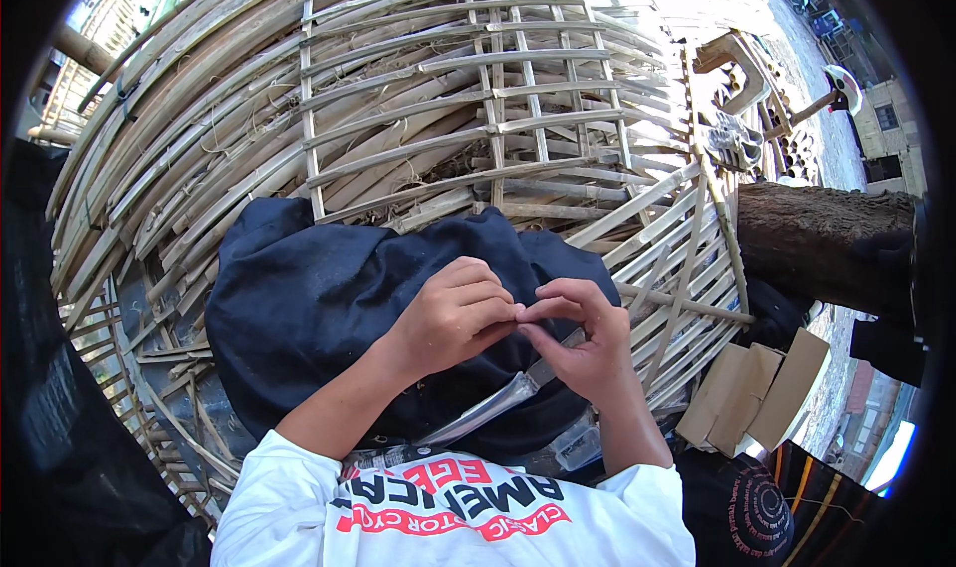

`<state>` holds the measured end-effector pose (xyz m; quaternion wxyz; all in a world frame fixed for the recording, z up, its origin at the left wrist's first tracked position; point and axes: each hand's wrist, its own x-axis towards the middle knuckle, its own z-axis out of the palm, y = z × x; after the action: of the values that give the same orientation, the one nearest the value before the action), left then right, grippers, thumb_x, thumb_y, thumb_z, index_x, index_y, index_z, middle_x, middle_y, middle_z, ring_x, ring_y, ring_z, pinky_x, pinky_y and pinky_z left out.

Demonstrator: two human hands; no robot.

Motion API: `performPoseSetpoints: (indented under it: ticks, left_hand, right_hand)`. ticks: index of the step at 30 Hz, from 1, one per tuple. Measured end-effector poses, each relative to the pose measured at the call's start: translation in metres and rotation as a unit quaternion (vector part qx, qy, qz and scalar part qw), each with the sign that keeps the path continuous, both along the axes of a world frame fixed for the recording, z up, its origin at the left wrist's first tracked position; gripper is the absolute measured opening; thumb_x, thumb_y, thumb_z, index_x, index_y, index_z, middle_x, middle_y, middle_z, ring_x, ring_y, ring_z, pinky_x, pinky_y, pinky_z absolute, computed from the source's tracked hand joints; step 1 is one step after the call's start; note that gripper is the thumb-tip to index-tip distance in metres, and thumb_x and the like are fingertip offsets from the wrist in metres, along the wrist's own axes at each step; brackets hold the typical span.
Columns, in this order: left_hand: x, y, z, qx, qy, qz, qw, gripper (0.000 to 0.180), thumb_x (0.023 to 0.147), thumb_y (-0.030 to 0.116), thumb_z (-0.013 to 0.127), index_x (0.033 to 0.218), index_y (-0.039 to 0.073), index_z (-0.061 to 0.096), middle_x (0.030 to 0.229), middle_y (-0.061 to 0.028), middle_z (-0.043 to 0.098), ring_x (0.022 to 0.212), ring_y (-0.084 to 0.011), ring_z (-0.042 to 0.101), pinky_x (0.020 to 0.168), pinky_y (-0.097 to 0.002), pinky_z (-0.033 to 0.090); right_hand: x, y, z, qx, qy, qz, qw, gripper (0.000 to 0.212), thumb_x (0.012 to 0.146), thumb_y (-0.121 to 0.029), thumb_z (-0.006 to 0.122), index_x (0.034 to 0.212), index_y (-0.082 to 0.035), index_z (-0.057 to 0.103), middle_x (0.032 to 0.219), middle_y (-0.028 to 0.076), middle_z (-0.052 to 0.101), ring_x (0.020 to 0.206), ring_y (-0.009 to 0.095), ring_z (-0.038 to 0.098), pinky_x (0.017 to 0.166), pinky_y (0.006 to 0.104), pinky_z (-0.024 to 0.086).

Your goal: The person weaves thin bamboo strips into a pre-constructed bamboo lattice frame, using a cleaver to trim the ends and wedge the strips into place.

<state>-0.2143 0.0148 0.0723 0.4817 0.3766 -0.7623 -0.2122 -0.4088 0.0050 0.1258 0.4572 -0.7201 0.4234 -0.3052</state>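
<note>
- While my two bare hands meet over my lap, my left hand (458, 313) is mostly curled, its thumb and forefinger drawn in to a pinch; I cannot tell whether that pinch is fully closed.
- My right hand (590, 343) is half curled, with a gap between forefinger and thumb narrowing toward the tips; anything caught where the two hands' fingertips come together is too small to make out.
- One long, narrow, shiny silvery-grey strip-like object (488, 413) slants below my hands, its upper end just beside my right palm; I cannot tell whether that palm grips it.
- Under both hands spreads one rumpled dark navy cloth (289, 288), covering my lap.
- One small clear plastic box (576, 448) sits near my right forearm.
- I wear one white T-shirt (259, 512) with red and black print.
- Ahead lies one open lattice of pale split bamboo (463, 64), over curved bamboo strips (159, 159) too many to count.
- Farther right are one open brown cardboard box (722, 398) and one thick, rough-barked brown trunk (822, 238).
- To my left hangs one black sheet (60, 368).
</note>
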Motion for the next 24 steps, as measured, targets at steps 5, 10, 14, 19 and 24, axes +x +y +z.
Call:
performPoseSetpoints:
  ticks: [5, 10, 14, 19, 24]
  left_hand:
    - [-0.007, -0.046, -0.019, 0.082, -0.058, 0.103, 0.99, 0.026, 0.067, 0.013, 0.081, 0.09, 0.007, 0.07, 0.084, -0.0048, 0.068, 0.084, -0.0237, 0.064, 0.084, -0.0366, 0.047]
    - [0.005, -0.089, -0.084, 0.126, -0.122, 0.211, 0.962, 0.027, 0.073, 0.013, 0.076, 0.099, 0.007, 0.069, 0.098, -0.0047, 0.066, 0.101, -0.024, 0.061, 0.088, -0.038, 0.045]
    - [0.006, -0.12, -0.118, 0.07, -0.146, 0.248, 0.955, 0.031, 0.073, 0.013, 0.076, 0.102, 0.009, 0.069, 0.104, -0.0035, 0.065, 0.104, -0.0237, 0.06, 0.09, -0.0381, 0.043]
    - [0.0, -0.136, -0.142, 0.09, -0.17, 0.239, 0.952, 0.034, 0.072, 0.014, 0.077, 0.106, 0.011, 0.069, 0.111, -0.0029, 0.063, 0.106, -0.0237, 0.058, 0.088, -0.0388, 0.043]
    - [0.003, -0.139, -0.153, 0.101, -0.177, 0.235, 0.95, 0.037, 0.072, 0.017, 0.077, 0.109, 0.017, 0.072, 0.114, -0.0029, 0.062, 0.108, -0.0243, 0.057, 0.087, -0.0394, 0.044]
  right_hand:
    - [-0.005, -0.081, -0.033, 0.084, -0.041, -0.017, 0.995, 0.043, 0.081, 0.003, 0.071, 0.109, -0.005, 0.038, 0.087, 0.013, 0.072, 0.089, 0.019, 0.072, 0.078, 0.0278, 0.055]
    - [0.006, -0.164, -0.107, 0.052, -0.064, -0.041, 0.996, 0.041, 0.082, 0.002, 0.071, 0.105, -0.005, 0.038, 0.087, 0.013, 0.073, 0.087, 0.02, 0.072, 0.076, 0.0289, 0.056]
    - [0.024, -0.186, -0.161, -0.064, -0.045, -0.004, 0.997, 0.041, 0.082, 0.0, 0.071, 0.103, -0.005, 0.036, 0.087, 0.015, 0.073, 0.085, 0.025, 0.073, 0.076, 0.0317, 0.055]
    - [0.024, -0.194, -0.193, -0.057, -0.063, -0.008, 0.996, 0.042, 0.083, 0.003, 0.071, 0.101, -0.007, 0.035, 0.089, 0.014, 0.072, 0.085, 0.022, 0.073, 0.077, 0.0302, 0.056]
    - [0.024, -0.192, -0.2, -0.091, -0.043, 0.008, 0.995, 0.043, 0.083, 0.009, 0.07, 0.099, -0.006, 0.033, 0.092, 0.015, 0.071, 0.087, 0.017, 0.07, 0.079, 0.0274, 0.056]
